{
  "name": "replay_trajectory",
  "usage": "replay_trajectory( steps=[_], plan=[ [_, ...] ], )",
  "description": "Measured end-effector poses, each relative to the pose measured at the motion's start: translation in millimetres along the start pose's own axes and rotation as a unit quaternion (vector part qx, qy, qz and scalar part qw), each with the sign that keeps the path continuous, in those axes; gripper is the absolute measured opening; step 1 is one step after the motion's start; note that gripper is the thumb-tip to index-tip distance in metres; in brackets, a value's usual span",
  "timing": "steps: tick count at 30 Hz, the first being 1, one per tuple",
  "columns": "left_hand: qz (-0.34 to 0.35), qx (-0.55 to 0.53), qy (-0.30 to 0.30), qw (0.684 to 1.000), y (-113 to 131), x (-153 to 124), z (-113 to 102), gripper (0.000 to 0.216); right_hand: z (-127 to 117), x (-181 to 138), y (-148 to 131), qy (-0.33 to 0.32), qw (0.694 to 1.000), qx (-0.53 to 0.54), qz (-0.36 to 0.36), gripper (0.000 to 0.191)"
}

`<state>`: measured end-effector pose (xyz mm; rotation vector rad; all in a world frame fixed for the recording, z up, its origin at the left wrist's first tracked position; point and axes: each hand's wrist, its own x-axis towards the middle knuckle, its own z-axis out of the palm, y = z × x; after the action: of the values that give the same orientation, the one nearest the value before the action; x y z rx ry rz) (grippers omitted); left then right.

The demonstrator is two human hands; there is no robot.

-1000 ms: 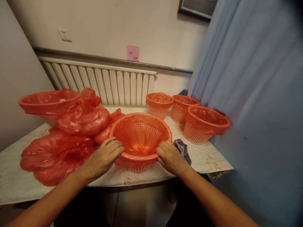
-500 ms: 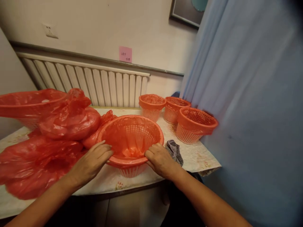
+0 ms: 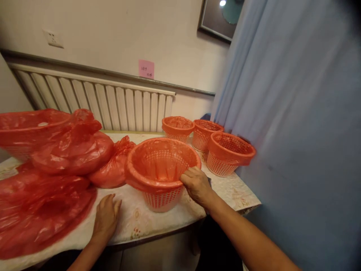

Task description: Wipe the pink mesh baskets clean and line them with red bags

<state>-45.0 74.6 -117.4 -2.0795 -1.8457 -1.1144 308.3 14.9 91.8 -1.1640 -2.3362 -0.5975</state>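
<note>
Your right hand (image 3: 196, 184) grips the near-right rim of the lined basket (image 3: 163, 199). Your right fingers are bent over the rim and pinch it together with the red liner (image 3: 141, 180); the exact position of the thumb cannot be told. The lined basket stands upright on the tablecloth (image 3: 135, 216), its mouth directly ahead and to the left of these fingers. The liner is folded outward over the rim, and the lattice wall shows below it.

Your left hand (image 3: 106, 215) is apart from the lined basket, to its near left. Your left fingers are loosely bent and close together, with a small gap to the thumb. Whether they touch the tablecloth cannot be told.

To the left of your left fingers lies a spread red bag (image 3: 42, 214). Beyond them sit a small red bag (image 3: 111, 173) and, farther left, a bulging red bag (image 3: 73, 152) with its top gathered. The large basket (image 3: 17, 131) is at the far left of these fingers.

Beyond your right fingers stand three smaller items: the rear basket (image 3: 178, 131), the middle basket (image 3: 200, 141) and the right-hand basket (image 3: 221, 165).
</note>
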Motion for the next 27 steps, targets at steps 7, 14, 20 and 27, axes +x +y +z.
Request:
replay_trajectory(
  steps=[7,14,20,27],
  plan=[
    [0.016,0.107,-0.131,0.986,7.7,-35.5,48.6,0.047,18.5,6.6,61.9,0.006,0.994,-0.085,0.072,0.026],
    [0.014,0.126,-0.145,0.981,5.3,-43.8,47.9,0.04,44.5,3.7,125.9,-0.019,0.98,-0.154,0.123,0.025],
    [0.017,0.129,-0.131,0.983,4.1,-45.2,49.3,0.037,58.8,-0.1,152.5,-0.022,0.975,-0.167,0.142,0.022],
    [0.012,0.122,-0.133,0.983,7.3,-45.4,46.7,0.033,69.4,-0.4,159.1,-0.039,0.974,-0.17,0.145,0.02]
  ],
)
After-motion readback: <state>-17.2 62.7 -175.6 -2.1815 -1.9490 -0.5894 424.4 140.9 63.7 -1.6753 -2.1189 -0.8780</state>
